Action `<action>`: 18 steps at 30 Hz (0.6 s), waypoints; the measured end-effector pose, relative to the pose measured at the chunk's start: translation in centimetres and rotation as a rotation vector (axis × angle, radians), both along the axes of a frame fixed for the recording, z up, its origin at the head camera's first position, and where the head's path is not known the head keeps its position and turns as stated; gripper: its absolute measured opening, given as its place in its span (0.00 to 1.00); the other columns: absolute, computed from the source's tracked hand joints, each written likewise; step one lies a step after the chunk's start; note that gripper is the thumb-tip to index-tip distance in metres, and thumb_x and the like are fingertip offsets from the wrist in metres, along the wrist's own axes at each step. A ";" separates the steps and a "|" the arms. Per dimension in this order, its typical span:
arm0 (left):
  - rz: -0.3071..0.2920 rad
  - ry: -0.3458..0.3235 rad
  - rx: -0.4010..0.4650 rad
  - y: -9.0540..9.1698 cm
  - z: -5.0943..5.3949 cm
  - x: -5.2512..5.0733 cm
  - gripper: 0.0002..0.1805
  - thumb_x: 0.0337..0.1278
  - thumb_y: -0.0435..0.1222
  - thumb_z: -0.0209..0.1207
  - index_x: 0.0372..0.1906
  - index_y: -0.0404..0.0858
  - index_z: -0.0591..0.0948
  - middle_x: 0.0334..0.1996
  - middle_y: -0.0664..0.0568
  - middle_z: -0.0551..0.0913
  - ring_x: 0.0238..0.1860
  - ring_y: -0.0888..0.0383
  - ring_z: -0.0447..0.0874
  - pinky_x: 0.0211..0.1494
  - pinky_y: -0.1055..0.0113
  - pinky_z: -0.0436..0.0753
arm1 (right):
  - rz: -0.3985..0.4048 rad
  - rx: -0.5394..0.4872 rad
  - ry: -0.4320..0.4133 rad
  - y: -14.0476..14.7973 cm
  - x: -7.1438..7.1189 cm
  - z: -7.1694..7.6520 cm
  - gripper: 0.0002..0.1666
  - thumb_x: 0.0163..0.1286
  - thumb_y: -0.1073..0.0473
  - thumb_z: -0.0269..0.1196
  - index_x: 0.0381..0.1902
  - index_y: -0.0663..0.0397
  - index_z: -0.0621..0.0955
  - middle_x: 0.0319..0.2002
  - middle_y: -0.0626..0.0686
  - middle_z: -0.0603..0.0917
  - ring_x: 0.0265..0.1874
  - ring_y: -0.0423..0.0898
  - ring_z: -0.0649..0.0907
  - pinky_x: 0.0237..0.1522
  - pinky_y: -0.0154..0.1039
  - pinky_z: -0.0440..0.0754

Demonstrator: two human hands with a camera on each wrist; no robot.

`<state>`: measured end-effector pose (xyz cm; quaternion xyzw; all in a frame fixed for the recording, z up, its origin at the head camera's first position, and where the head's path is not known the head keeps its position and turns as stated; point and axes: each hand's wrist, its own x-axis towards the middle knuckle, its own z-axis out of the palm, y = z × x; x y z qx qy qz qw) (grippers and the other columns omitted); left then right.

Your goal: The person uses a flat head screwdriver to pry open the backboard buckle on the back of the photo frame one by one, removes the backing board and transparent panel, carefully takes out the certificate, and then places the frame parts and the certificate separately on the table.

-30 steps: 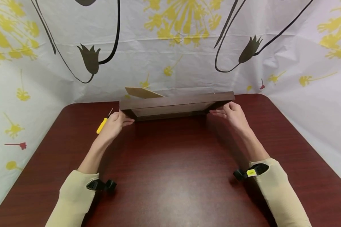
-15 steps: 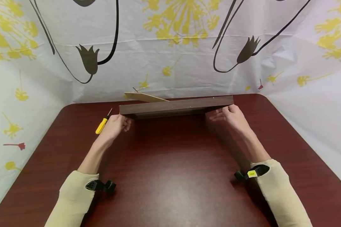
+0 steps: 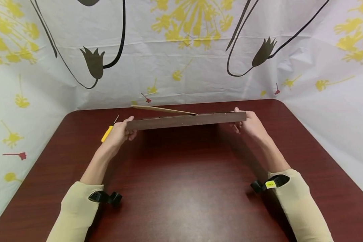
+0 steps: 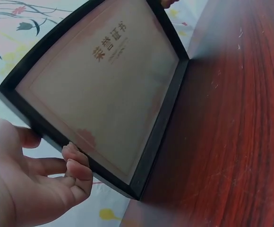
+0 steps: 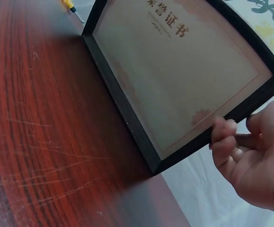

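A dark wooden picture frame (image 3: 186,121) is held between both hands near the far edge of the table, its long side edge facing the head camera. In the left wrist view, the frame's front shows a pale certificate (image 4: 123,90) with gold characters. My left hand (image 3: 118,134) grips the frame's left short side, thumb on one face and curled fingers on the other. The opposite short side is gripped by my right hand (image 3: 255,129) in the same way. From the frame's back, a thin light-brown flap (image 3: 163,109) sticks up at a slant.
A yellow-handled screwdriver (image 3: 107,133) lies on the table just left of my left hand. The dark red table (image 3: 181,188) ends close behind the frame, where a white sheet (image 3: 199,77) with flower prints hangs.
The frame has tilted so its inner underside no longer shows in the head view, and its edge has come lower. The flap has tipped flatter. Both hands have turned with the frame.
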<state>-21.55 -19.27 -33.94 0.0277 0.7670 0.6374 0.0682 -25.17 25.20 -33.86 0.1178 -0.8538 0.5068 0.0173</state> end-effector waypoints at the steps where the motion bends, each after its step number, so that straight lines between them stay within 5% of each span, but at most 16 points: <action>1: -0.004 -0.012 -0.009 -0.1 0.0 0.0 0.29 0.80 0.51 0.42 0.43 0.25 0.74 0.25 0.50 0.72 0.25 0.59 0.67 0.36 0.67 0.69 | 0.001 0.009 -0.016 0.1 0.0 0.0 0.37 0.84 0.42 0.42 0.40 0.73 0.81 0.19 0.58 0.77 0.16 0.45 0.74 0.23 0.38 0.72; 7: -0.043 -0.082 -0.006 -0.2 -0.5 -0.3 0.20 0.79 0.48 0.47 0.41 0.34 0.74 0.29 0.54 0.67 0.30 0.61 0.65 0.36 0.68 0.71 | -0.013 0.006 -0.183 0.7 0.1 0.0 0.33 0.82 0.41 0.47 0.62 0.66 0.77 0.32 0.54 0.78 0.22 0.40 0.75 0.25 0.35 0.71; 12: -0.109 -0.088 -0.013 -0.4 -0.8 -0.4 0.18 0.81 0.45 0.45 0.48 0.32 0.73 0.22 0.56 0.58 0.26 0.61 0.57 0.34 0.67 0.64 | -0.022 0.099 -0.218 1.0 0.3 0.2 0.37 0.79 0.37 0.50 0.64 0.64 0.77 0.51 0.62 0.79 0.37 0.41 0.80 0.35 0.35 0.78; 18: -0.158 -0.082 -0.066 -0.5 -1.1 -0.5 0.22 0.81 0.43 0.45 0.60 0.27 0.68 0.22 0.56 0.56 0.28 0.61 0.57 0.35 0.68 0.65 | 0.006 0.202 -0.229 1.0 0.4 0.5 0.36 0.74 0.35 0.57 0.65 0.56 0.80 0.59 0.60 0.81 0.50 0.48 0.80 0.44 0.40 0.79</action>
